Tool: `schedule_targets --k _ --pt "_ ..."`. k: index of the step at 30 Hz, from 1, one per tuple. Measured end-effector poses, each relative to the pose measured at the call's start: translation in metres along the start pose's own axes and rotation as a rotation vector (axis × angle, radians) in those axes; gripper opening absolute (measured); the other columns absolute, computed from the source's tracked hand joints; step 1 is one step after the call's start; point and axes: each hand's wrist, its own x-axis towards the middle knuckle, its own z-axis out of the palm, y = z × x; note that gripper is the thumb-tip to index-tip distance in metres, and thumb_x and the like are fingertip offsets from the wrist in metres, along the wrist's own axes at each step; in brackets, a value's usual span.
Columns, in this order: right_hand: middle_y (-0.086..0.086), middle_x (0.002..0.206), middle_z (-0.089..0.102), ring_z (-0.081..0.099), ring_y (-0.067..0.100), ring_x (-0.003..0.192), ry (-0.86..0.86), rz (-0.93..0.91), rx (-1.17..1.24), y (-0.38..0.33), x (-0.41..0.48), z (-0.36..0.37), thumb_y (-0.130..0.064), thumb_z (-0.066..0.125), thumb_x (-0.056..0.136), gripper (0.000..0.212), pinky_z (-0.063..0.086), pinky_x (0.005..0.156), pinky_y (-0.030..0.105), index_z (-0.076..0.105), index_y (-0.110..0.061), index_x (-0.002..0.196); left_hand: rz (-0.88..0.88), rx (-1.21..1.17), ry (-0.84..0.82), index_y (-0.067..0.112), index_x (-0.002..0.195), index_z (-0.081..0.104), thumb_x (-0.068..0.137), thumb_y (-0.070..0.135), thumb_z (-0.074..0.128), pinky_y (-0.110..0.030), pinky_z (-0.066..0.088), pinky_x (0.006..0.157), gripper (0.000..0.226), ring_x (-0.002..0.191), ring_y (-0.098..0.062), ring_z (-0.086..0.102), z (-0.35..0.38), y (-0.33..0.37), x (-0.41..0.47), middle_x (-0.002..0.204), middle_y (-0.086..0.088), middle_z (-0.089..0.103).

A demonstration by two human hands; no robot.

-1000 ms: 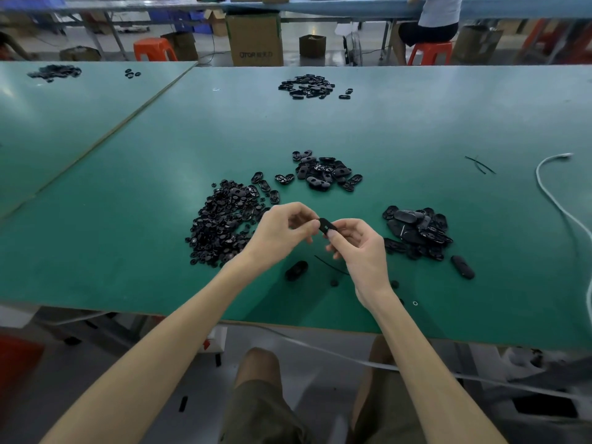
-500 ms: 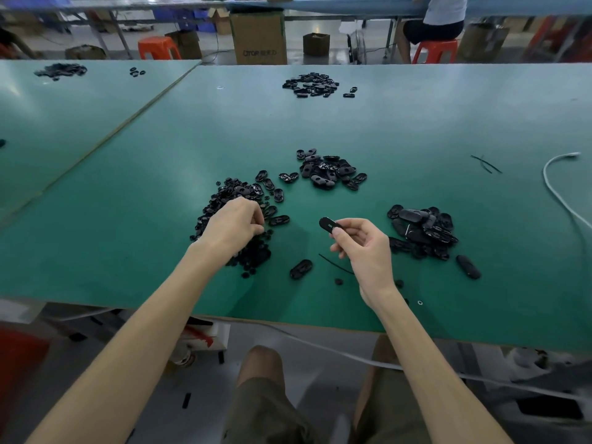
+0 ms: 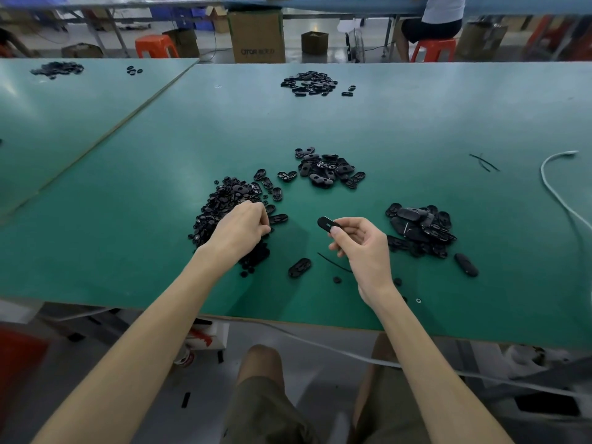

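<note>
Step in hand, as judged: fitting a small insert into an oval shell. The right hand (image 3: 362,248) pinches one black shell (image 3: 327,224) by its end between thumb and forefinger. It is held clear of the table (image 3: 416,123), between the insert heap (image 3: 224,203) and the right heap (image 3: 419,227). The left hand (image 3: 240,229) lies knuckles-up over the near side of the insert heap, fingers curled down into the parts. Whether they have one pinched cannot be told. Recommendation: take a single insert with the fingertips, not a clump, and lift it straight up so neighbours are not dragged toward the table edge. Hold the shell steady with its receiving face turned up, and keep the thumb off the recess so the insert seats squarely. Count: shells in hand, one. Heaps on this table, four: the insert heap, the right heap, a middle heap (image 3: 326,169) and a far heap (image 3: 309,83). The pieces within each are too many and too overlapped to number. Loose shells near the hands, two: a near shell (image 3: 299,267) just ahead of the left forearm, and an outer shell (image 3: 466,265) beside the right heap. Loose black dots, two seen: one dot (image 3: 336,279) and a second dot (image 3: 397,281). White ring (image 3: 418,300), one. Thin strip (image 3: 334,262), one. White cable (image 3: 557,193), one. Orange stools beyond, two: left stool (image 3: 157,46) and right stool (image 3: 434,49).
</note>
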Motion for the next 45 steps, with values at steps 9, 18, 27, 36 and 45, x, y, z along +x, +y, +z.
schedule_targets --k 9,18,27,36,45 --pt "0.001 0.084 0.075 0.069 0.012 0.066 -0.003 0.005 0.000 0.001 0.000 -0.001 -0.003 0.071 0.095 0.008 0.053 0.059 0.021 0.070 -0.005 0.103 -0.063 -0.044 0.043 0.011 0.096 0.050 0.105 0.010 0.055 -0.032 0.038 0.075 0.010 0.091 -0.022 0.055 0.006 0.003 -0.001 0.092 0.000 0.053" --pt "0.002 0.085 0.075 0.069 0.014 0.067 -0.006 -0.005 0.010 0.001 -0.001 0.000 -0.005 0.073 0.095 0.008 0.053 0.059 0.023 0.071 -0.007 0.103 0.060 -0.621 0.006 0.014 0.096 0.067 0.099 0.019 0.069 -0.030 0.050 0.068 0.006 0.065 -0.012 0.062 -0.012 0.035 -0.014 0.073 -0.009 0.073" --pt "-0.002 0.082 0.076 0.067 0.013 0.065 -0.014 -0.020 0.023 0.001 -0.001 0.001 -0.006 0.074 0.095 0.007 0.051 0.058 0.022 0.074 -0.011 0.100 0.137 -0.823 0.018 0.011 0.089 0.068 0.089 0.003 0.078 -0.031 0.053 0.067 0.012 0.075 -0.021 0.074 0.001 0.053 -0.019 0.089 -0.014 0.078" --pt "0.001 0.077 0.076 0.070 0.012 0.067 0.000 -0.039 0.013 0.000 -0.002 0.002 -0.004 0.066 0.099 0.013 0.052 0.059 0.021 0.077 -0.011 0.099 0.147 -0.738 0.122 0.016 0.090 0.075 0.081 0.010 0.086 -0.018 0.050 0.075 0.015 0.072 -0.007 0.069 0.014 0.052 -0.021 0.080 0.002 0.076" --pt "0.002 0.085 0.079 0.075 0.016 0.072 0.013 -0.025 0.039 0.001 -0.001 0.000 -0.006 0.071 0.096 0.007 0.053 0.057 0.022 0.076 -0.010 0.099 0.221 -0.608 0.218 0.025 0.090 0.074 0.083 0.011 0.083 -0.004 0.040 0.073 0.018 0.078 0.002 0.066 0.020 0.053 -0.024 0.079 0.016 0.073"
